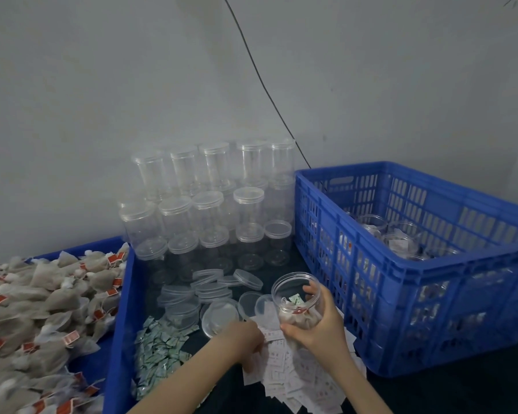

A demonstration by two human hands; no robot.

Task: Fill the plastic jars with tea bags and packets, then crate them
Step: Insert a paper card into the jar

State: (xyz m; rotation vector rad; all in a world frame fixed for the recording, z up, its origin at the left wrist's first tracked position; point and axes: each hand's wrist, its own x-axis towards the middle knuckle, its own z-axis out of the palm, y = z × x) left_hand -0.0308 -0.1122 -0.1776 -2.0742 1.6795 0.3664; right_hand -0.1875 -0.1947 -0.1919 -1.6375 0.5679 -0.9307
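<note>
Wrapped around an open jar (296, 300), the right hand (317, 324) tilts it above the table, tea bags already inside. Left hand (248, 333) reaches into the white packets (284, 375), grip unclear. Filling seems nearly finished; next, drop a packet in, then a lid (222, 315) and the blue crate (425, 264).

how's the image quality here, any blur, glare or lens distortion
Head view: dim, flat light with a dark tabletop; wide-angle bending bows the blue crate; the left hand over the white packets is motion-smeared; the right hand and open jar read sharper; stacked clear jars look hazy.
</note>
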